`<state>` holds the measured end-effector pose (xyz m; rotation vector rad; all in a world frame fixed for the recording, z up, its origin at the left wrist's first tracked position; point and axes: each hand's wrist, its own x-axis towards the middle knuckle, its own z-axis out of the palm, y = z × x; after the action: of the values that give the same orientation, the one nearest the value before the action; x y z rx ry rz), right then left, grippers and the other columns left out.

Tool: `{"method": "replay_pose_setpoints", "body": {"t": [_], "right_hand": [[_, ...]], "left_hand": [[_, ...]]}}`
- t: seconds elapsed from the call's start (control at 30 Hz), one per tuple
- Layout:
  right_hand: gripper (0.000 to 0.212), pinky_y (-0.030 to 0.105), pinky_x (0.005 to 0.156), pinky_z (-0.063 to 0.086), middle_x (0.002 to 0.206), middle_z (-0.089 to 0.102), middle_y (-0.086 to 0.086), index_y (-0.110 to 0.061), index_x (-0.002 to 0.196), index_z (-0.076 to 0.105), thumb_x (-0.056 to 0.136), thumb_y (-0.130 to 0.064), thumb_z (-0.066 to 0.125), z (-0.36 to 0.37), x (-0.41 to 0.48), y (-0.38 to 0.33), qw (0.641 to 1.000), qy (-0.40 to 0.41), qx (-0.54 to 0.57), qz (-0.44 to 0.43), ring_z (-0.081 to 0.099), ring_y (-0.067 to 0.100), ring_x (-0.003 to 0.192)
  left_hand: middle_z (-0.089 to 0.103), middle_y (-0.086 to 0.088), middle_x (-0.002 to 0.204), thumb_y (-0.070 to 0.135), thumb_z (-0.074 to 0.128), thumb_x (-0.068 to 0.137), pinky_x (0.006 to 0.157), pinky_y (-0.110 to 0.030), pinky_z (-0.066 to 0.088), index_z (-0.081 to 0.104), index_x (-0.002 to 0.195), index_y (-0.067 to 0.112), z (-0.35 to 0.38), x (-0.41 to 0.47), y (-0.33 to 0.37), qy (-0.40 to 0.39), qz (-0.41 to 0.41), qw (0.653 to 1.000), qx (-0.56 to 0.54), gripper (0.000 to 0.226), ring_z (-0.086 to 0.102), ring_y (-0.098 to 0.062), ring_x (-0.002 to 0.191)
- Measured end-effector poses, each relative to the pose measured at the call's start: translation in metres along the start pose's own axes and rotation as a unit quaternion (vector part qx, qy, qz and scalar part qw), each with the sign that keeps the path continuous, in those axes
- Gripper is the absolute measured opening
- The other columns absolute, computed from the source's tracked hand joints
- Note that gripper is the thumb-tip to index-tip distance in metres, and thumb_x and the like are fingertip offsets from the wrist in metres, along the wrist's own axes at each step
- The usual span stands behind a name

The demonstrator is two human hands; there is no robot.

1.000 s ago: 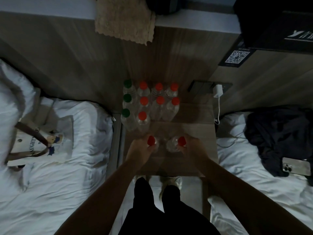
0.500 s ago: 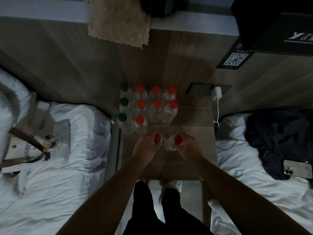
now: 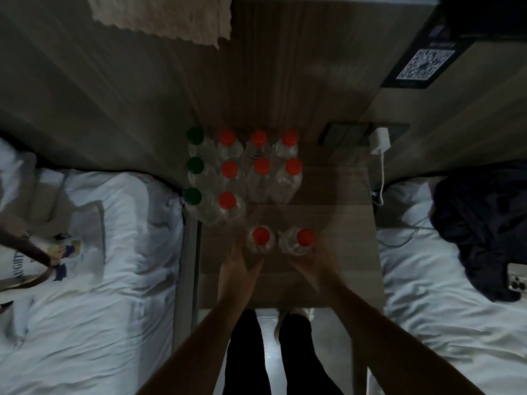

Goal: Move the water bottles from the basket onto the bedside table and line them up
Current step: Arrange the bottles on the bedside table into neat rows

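Note:
Two clear water bottles with red caps stand side by side at the front of the wooden bedside table [image 3: 345, 229]. My left hand [image 3: 238, 262] grips the left bottle [image 3: 261, 238] low on its body. My right hand [image 3: 315, 262] grips the right bottle [image 3: 304, 238] the same way. Behind them stand rows of bottles: a column of three green-capped bottles [image 3: 195, 166] on the left and several red-capped bottles [image 3: 262, 166] beside it. No basket is in view.
White beds flank the table. A printed tote bag [image 3: 54, 252] lies on the left bed. Dark clothing [image 3: 482, 223] and a phone [image 3: 516, 280] lie on the right bed. A white charger [image 3: 379, 140] with a cable hangs at the wall.
The two held bottles were drawn close together, then spread apart again, ending a little further right relative to the rows. My hands now sit lower, below the caps.

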<state>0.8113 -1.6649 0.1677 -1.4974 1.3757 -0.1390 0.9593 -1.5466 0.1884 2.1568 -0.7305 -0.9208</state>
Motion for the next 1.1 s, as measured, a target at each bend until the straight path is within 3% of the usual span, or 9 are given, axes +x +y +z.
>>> {"method": "replay_pose_setpoints", "body": {"t": [0.27, 0.37, 0.5, 0.57, 0.67, 0.8, 0.9, 1.03, 1.1], "right_hand": [[0.060, 0.032, 0.085, 0.055, 0.107, 0.069, -0.009, -0.031, 0.113, 0.059, 0.061, -0.055, 0.076, 0.034, 0.030, 0.030, 0.998, 0.041, 0.016, 0.036, 0.066, 0.008, 0.098], [0.044, 0.025, 0.080, 0.055, 0.103, 0.071, -0.008, -0.027, 0.110, 0.064, 0.072, -0.045, 0.076, 0.039, 0.042, 0.021, 0.998, 0.051, 0.025, 0.016, 0.067, 0.004, 0.094], [0.041, 0.004, 0.063, 0.047, 0.106, 0.070, -0.008, -0.024, 0.114, 0.063, 0.078, -0.042, 0.072, 0.041, 0.057, 0.005, 0.998, 0.040, 0.043, 0.005, 0.064, 0.003, 0.092], [0.039, 0.007, 0.064, 0.045, 0.107, 0.070, -0.007, -0.027, 0.114, 0.062, 0.080, -0.045, 0.068, 0.040, 0.061, -0.002, 0.998, 0.037, 0.050, 0.006, 0.064, 0.004, 0.092], [0.042, 0.025, 0.081, 0.053, 0.111, 0.068, -0.010, -0.034, 0.118, 0.056, 0.080, -0.050, 0.065, 0.042, 0.066, -0.007, 0.998, 0.037, 0.058, -0.007, 0.063, 0.007, 0.100], [0.044, 0.006, 0.064, 0.047, 0.110, 0.066, -0.011, -0.033, 0.122, 0.052, 0.083, -0.048, 0.064, 0.042, 0.070, -0.014, 0.997, 0.055, 0.049, -0.025, 0.060, -0.001, 0.088], [0.046, 0.015, 0.071, 0.050, 0.109, 0.066, -0.013, -0.034, 0.123, 0.051, 0.082, -0.050, 0.065, 0.045, 0.073, -0.015, 0.996, 0.061, 0.050, -0.028, 0.062, 0.002, 0.093], [0.045, 0.007, 0.064, 0.046, 0.106, 0.064, -0.015, -0.031, 0.121, 0.054, 0.082, -0.047, 0.067, 0.046, 0.075, -0.014, 0.997, 0.061, 0.037, -0.022, 0.059, -0.003, 0.085], [0.044, 0.021, 0.071, 0.054, 0.108, 0.068, -0.008, -0.029, 0.117, 0.055, 0.081, -0.051, 0.066, 0.047, 0.078, -0.011, 0.998, 0.063, 0.011, -0.019, 0.064, 0.005, 0.089]], "left_hand": [[0.070, -0.003, 0.094, 0.055, 0.062, 0.077, 0.072, -0.028, 0.051, 0.059, 0.109, 0.015, 0.040, 0.038, -0.028, 0.029, -0.070, 0.997, 0.027, 0.051, 0.066, -0.019, 0.082], [0.070, -0.004, 0.084, 0.073, 0.044, 0.075, 0.066, -0.034, 0.054, 0.063, 0.094, 0.016, 0.048, 0.047, -0.031, 0.041, -0.040, 0.998, 0.036, 0.063, 0.067, -0.022, 0.073], [0.069, -0.009, 0.079, 0.069, 0.036, 0.074, 0.061, -0.039, 0.057, 0.061, 0.092, 0.011, 0.051, 0.063, -0.022, 0.067, -0.062, 0.996, 0.023, 0.065, 0.067, -0.027, 0.070], [0.070, -0.010, 0.083, 0.065, 0.039, 0.072, 0.064, -0.038, 0.057, 0.061, 0.095, 0.011, 0.050, 0.071, -0.013, 0.069, -0.101, 0.992, 0.000, 0.063, 0.068, -0.028, 0.075], [0.070, -0.005, 0.088, 0.043, 0.052, 0.086, 0.058, -0.025, 0.049, 0.063, 0.094, 0.013, 0.051, 0.079, 0.000, 0.065, -0.132, 0.989, -0.004, 0.033, 0.066, -0.021, 0.076], [0.071, -0.009, 0.093, 0.030, 0.058, 0.088, 0.060, -0.022, 0.036, 0.068, 0.091, 0.011, 0.053, 0.084, 0.011, 0.071, -0.151, 0.986, -0.011, 0.022, 0.062, -0.019, 0.078], [0.070, -0.007, 0.090, 0.026, 0.057, 0.088, 0.059, -0.025, 0.043, 0.065, 0.087, 0.012, 0.054, 0.090, 0.014, 0.067, -0.177, 0.982, -0.028, 0.017, 0.060, -0.016, 0.073], [0.069, -0.012, 0.104, 0.031, 0.055, 0.090, 0.071, -0.033, 0.047, 0.065, 0.102, 0.010, 0.055, 0.099, 0.017, 0.054, -0.227, 0.972, 0.030, 0.026, 0.064, -0.030, 0.098], [0.067, -0.013, 0.110, 0.032, 0.054, 0.090, 0.072, -0.033, 0.045, 0.064, 0.106, 0.010, 0.055, 0.101, 0.018, 0.047, -0.243, 0.968, 0.047, 0.029, 0.063, -0.031, 0.102]]}}
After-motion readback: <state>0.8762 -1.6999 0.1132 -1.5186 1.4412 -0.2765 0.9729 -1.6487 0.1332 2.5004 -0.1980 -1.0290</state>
